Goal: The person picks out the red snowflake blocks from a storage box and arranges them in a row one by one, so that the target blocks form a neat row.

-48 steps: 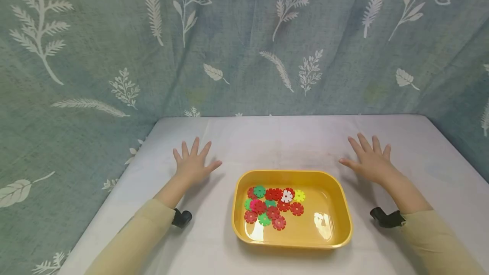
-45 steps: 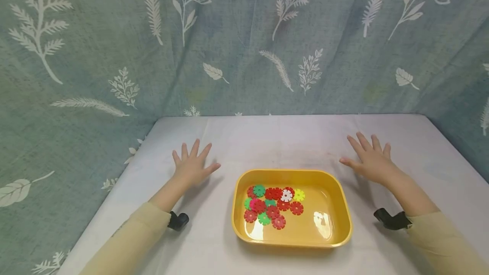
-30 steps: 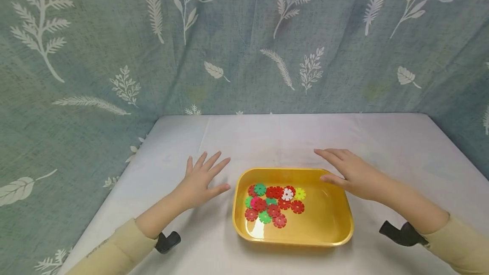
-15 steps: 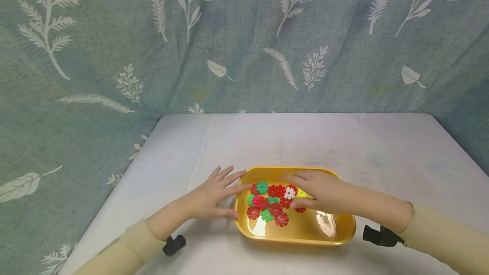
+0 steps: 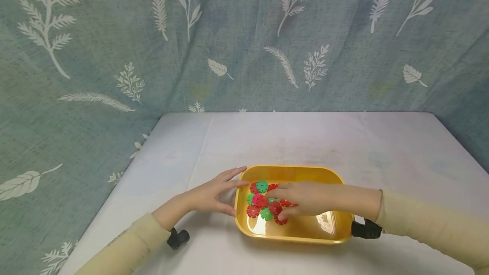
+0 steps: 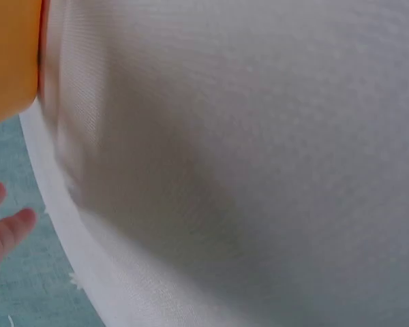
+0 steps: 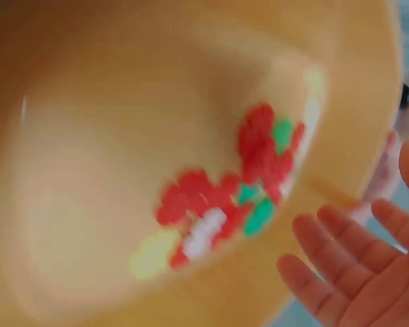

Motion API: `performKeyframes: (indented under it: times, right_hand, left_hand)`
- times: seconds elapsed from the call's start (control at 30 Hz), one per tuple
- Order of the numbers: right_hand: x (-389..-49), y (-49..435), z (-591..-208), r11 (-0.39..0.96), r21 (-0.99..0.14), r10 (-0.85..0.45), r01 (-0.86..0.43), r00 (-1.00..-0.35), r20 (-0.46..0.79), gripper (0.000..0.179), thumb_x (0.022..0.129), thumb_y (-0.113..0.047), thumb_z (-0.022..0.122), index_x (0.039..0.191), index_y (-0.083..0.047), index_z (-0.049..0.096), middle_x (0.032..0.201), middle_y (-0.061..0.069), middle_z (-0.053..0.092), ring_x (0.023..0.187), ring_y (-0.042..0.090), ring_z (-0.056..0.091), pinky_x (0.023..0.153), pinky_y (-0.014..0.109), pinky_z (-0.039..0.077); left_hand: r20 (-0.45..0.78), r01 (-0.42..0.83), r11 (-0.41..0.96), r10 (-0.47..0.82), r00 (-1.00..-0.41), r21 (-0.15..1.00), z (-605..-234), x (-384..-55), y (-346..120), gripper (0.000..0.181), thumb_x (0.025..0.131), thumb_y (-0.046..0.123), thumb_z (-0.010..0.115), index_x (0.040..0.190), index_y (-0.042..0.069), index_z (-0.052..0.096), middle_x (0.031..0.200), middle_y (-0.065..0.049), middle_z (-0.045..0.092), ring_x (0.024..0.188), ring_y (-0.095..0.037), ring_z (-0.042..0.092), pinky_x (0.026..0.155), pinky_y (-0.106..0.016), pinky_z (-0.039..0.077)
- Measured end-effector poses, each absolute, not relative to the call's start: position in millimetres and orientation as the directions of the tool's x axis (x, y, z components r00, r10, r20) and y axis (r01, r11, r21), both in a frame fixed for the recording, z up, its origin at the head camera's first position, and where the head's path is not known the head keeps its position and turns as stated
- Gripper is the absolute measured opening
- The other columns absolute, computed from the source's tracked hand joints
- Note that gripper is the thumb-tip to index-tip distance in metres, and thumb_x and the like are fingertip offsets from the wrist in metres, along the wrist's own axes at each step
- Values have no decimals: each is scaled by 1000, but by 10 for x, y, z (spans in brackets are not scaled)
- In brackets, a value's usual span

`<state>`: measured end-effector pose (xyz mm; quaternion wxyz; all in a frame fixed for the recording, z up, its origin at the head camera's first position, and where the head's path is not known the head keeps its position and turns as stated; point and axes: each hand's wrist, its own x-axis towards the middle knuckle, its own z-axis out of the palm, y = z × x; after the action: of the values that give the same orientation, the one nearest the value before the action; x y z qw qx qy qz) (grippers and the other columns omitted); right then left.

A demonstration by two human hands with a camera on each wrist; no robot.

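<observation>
A yellow plastic tray (image 5: 290, 239) holds several notched plastic discs, mostly red (image 5: 253, 211) with a few green (image 5: 262, 186), gathered in its left half. My left hand (image 5: 210, 194) is at the tray's left rim, thumb and fingers spread along it. Reaching in from the right, my right hand (image 5: 307, 198) hovers over the discs, palm down, and hides some of them. The right wrist view shows its relaxed fingers holding nothing, near a white disc (image 7: 203, 233) and a yellow disc (image 7: 153, 255). In the left wrist view, fingertips (image 6: 17, 228) appear below the tray's wall (image 6: 10, 61).
White cloth (image 5: 179, 152) covers the table, and a green leaf-patterned curtain (image 5: 237, 54) hangs behind and at both sides. Small black cameras sit on the left wrist (image 5: 178, 239) and the right wrist (image 5: 366, 229).
Both hands have come inward from beside the tray. The left reached its left rim; the right crossed over the right rim and moved left above the discs. The tray stays put.
</observation>
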<state>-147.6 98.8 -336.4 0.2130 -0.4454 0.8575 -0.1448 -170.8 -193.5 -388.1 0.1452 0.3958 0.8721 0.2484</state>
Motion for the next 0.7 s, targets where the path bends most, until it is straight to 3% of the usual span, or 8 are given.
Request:
performKeyframes:
  times: [0.2,0.4,0.7]
  right_hand:
    - [-1583,864,-3272,513,-455,-856,-728,-469,-215,53,87,-36,60,134,-17,43,123,0,58,110,18,56,92,33,47]
    - [-1668,691,-3482,485,-472,-874,-736,-418,-246,51,85,-35,62,130,-17,47,123,-4,55,109,12,53,95,28,44]
    - [-1814,520,-3825,301,-401,-954,-865,-273,-127,42,80,-27,70,117,-13,57,112,-4,53,102,8,49,93,15,40]
  left_hand:
    - [-66,551,544,747,-661,633,-3910,-1727,-1951,71,72,40,75,133,22,46,154,0,10,138,-32,14,104,-61,24]
    - [-46,534,494,762,-646,686,-3937,-1725,-1925,67,72,38,76,131,20,48,154,0,11,139,-32,13,104,-61,22]
    - [-17,555,493,757,-653,670,-3948,-1722,-1934,70,69,57,67,127,22,51,153,1,13,138,-32,14,103,-61,23]
